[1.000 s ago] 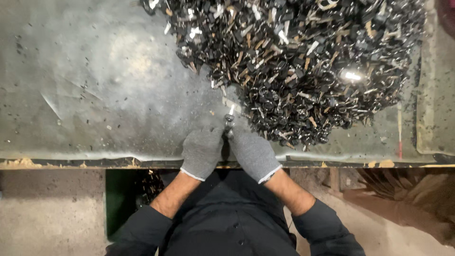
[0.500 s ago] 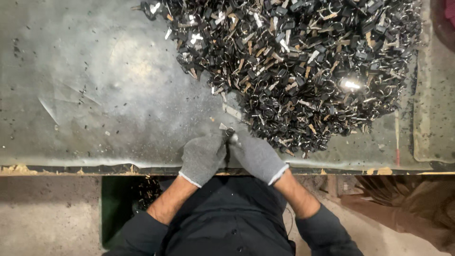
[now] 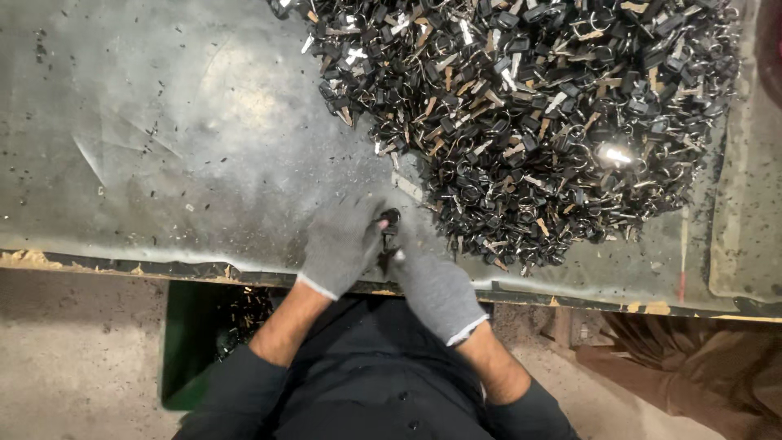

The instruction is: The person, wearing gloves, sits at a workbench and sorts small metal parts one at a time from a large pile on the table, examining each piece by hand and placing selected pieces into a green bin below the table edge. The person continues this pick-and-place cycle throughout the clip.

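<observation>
Both my hands wear grey knit gloves and meet at the near edge of a worn grey metal table [image 3: 163, 147]. My left hand [image 3: 340, 246] and my right hand [image 3: 433, 281] pinch one small black key-like piece with a ring [image 3: 388, 235] between their fingertips. A big heap of similar black pieces, metal rings and tan tags [image 3: 529, 106] lies just beyond and to the right of my hands. Part of the held piece is hidden by my fingers.
A green bin [image 3: 204, 334] holding several dark pieces stands under the table edge at the left, beside my legs. Concrete floor [image 3: 73, 358] lies below. Brown cloth-like material [image 3: 692, 367] sits at the lower right. A red mark [image 3: 682, 285] is on the table's right part.
My hands stay together at the table edge, working the same small piece; they shifted slightly toward me. The view moved a little, so the heap sits higher in the picture.
</observation>
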{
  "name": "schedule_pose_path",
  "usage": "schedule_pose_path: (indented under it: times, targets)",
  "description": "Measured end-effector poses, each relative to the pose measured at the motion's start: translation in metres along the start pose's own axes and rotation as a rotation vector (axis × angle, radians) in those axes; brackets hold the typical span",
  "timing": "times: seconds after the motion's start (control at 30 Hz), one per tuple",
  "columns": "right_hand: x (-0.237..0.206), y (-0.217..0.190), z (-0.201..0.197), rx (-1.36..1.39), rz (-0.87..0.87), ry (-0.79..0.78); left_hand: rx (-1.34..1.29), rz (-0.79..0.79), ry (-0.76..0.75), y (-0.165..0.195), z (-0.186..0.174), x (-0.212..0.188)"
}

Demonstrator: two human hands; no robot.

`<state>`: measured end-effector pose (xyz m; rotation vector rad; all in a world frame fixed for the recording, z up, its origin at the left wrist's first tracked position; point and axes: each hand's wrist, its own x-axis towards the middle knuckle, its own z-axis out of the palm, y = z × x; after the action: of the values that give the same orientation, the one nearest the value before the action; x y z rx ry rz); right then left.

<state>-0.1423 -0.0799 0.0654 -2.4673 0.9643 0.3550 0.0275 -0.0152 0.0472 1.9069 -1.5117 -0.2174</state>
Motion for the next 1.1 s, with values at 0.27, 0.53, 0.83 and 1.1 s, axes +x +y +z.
schedule_pose_path:
  times: [0.27, 0.53, 0.83, 1.1]
  targets:
    - [0.012, 0.016, 0.004, 0.059, 0.328, -0.011, -0.204, -0.044, -0.227, -0.008, 0.019, 0.019]
    - [0.025, 0.033, 0.009, 0.148, 0.043, 0.043, 0.073, 0.098, -0.13, -0.012, 0.03, 0.005]
    - [0.03, 0.0, 0.022, -0.107, 0.159, 0.13, 0.275, 0.2, -0.321, -0.028, 0.044, 0.005]
    - [0.032, -0.006, 0.004, -0.056, 0.117, 0.141, 0.396, 0.204, -0.337, -0.018, 0.042, 0.005]
